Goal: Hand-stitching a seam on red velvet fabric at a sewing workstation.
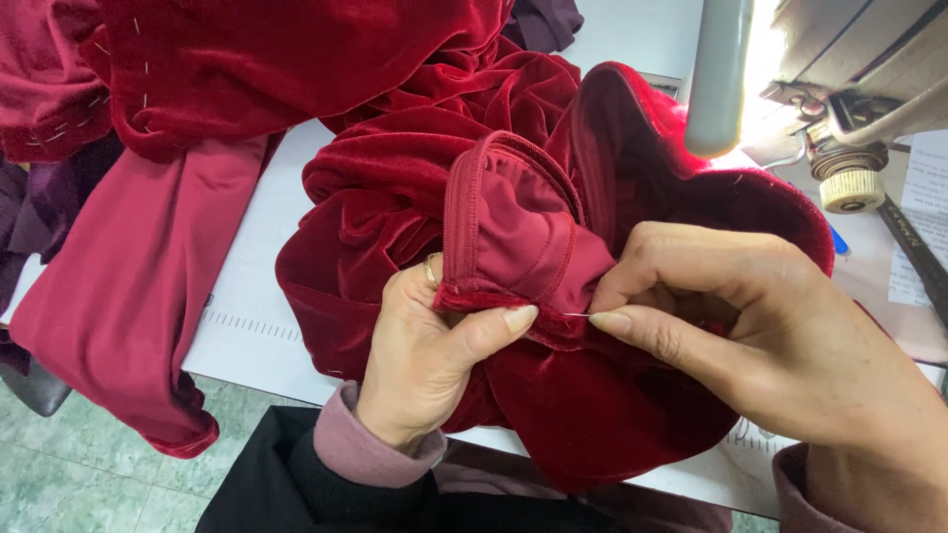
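A dark red velvet garment (pixel 395 188) lies bunched on the white table (pixel 257 296). Its smooth red lining (pixel 513 237) is folded outward in the middle. My left hand (pixel 434 355), with a gold ring, pinches the folded seam edge of the garment between thumb and fingers. My right hand (pixel 750 336) pinches a thin needle (pixel 576 315) between thumb and forefinger, its tip at the seam beside my left thumb.
A sewing machine (pixel 839 89) with a lit lamp stands at the back right. More red velvet with white tacking stitches (pixel 109 79) and a satin panel (pixel 128 286) hang over the table's left edge. Green tiled floor (pixel 79 474) shows below.
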